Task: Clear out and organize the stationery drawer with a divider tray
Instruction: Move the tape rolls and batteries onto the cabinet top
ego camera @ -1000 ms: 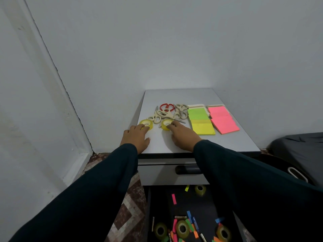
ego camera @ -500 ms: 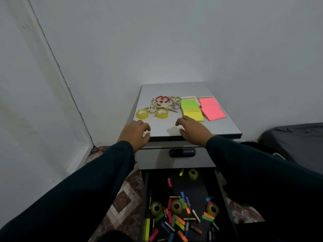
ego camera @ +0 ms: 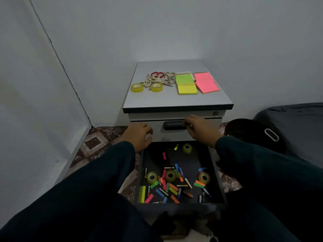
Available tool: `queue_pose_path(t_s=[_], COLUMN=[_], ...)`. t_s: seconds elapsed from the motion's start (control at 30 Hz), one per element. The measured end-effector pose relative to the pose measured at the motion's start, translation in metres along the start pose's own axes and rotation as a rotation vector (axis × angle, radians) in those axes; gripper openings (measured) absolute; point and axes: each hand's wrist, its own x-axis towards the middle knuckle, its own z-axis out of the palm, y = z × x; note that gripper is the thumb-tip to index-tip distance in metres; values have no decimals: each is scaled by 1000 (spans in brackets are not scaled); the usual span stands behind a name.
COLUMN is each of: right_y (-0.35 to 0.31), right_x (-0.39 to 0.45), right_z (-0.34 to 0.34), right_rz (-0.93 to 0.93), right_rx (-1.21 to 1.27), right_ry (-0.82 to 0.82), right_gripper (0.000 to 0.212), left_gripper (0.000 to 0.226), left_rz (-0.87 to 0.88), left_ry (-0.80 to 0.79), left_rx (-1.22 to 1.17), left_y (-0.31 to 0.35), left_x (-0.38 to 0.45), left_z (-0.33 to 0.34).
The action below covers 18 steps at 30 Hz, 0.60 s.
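On the cabinet top [ego camera: 176, 100], two tape rolls [ego camera: 137, 87] sit at the left, a pile of scissors [ego camera: 158, 78] just behind them, and sticky-note pads [ego camera: 187, 84] to the right. Below, the open drawer [ego camera: 216, 172] holds more tape rolls, batteries [ego camera: 182, 185] and page flags [ego camera: 164, 155]. Both hands [ego camera: 139, 137] hover before the closed upper drawer [ego camera: 206, 124].

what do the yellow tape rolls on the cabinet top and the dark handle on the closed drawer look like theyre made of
The two yellowish tape rolls on the grey cabinet top look like clear plastic adhesive tape: translucent, glossy, wound around a hollow core. The dark oblong drawer handle, beside the right hand, seems to be moulded matte plastic, judging by its rounded edges and dull sheen, though coated metal is possible.
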Motion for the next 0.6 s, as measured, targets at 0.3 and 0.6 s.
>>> queue_pose_path(t_s=[0.3,0.6], right_y=[28,59], right_x=[-39,-61], right_z=[57,114], right_rz=[82,183], right_rx=[-56,-114], right_ry=[-230,-468], right_gripper=[26,27], left_gripper=[32,44], left_rz=[-61,-45], left_ry=[-277,-499], left_rx=[43,117], left_y=[3,3], left_x=[-35,-48], left_z=[71,133])
